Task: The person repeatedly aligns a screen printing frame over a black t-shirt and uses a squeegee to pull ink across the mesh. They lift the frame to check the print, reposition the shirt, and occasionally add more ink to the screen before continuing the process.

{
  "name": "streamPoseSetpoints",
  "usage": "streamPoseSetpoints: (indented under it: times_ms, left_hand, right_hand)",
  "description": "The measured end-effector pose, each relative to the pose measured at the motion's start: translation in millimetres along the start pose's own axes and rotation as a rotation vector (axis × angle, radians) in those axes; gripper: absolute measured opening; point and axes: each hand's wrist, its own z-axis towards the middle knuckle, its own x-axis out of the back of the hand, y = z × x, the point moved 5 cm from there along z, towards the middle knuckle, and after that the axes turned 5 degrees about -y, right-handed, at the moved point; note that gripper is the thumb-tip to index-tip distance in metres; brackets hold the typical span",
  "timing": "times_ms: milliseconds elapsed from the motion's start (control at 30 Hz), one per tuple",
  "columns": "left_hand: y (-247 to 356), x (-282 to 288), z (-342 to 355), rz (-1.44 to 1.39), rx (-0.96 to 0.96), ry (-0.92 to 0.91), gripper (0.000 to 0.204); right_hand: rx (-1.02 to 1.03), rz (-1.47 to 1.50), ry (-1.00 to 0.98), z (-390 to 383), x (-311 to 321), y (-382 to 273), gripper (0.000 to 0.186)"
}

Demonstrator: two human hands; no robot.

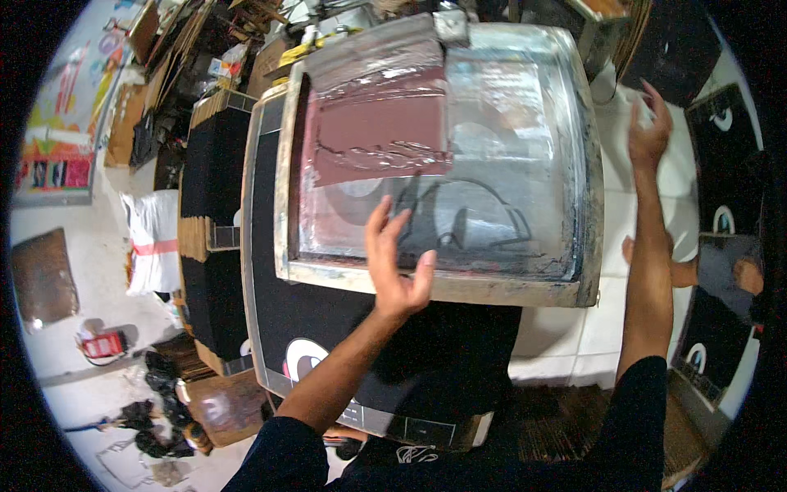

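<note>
A wooden-framed printing screen [443, 287] lies tilted above a black cloth [459, 344] on a board, with a white eye print on the cloth's near left. Reddish-brown ink [377, 127] covers the screen's upper left mesh, and a dark curved outline shows lower right. My left hand [398, 262] is at the screen's near edge, fingers spread and holding nothing; whether it touches the frame I cannot tell. Off the screen's right side, my right hand [650, 127] is raised with its fingers apart, slightly blurred and free of any object.
Boards with black cloth [215, 164] stand at the left, near a white bag [153, 242]. More printed black cloths [711, 324] lie at the right, where a person in grey [725, 275] is partly hidden. Stacked cardboard [549, 418] sits near me; a metal clamp [451, 29] is at the far edge.
</note>
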Motion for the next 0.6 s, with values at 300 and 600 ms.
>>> streamPoseSetpoints:
  times_ms: [300, 600]
  left_hand:
    - [-65.9, 120.3, -50.3, 0.060, 0.074, 0.164, 0.056]
    - [-170.6, 191.7, -79.4, 0.277, 0.059, -0.165, 0.132]
  right_hand:
    - [0.682, -0.099, -0.277, 37.5, -197.8, -391.3, 0.077]
    - [0.492, -0.237, -0.866, 50.0, -210.9, -430.5, 0.053]
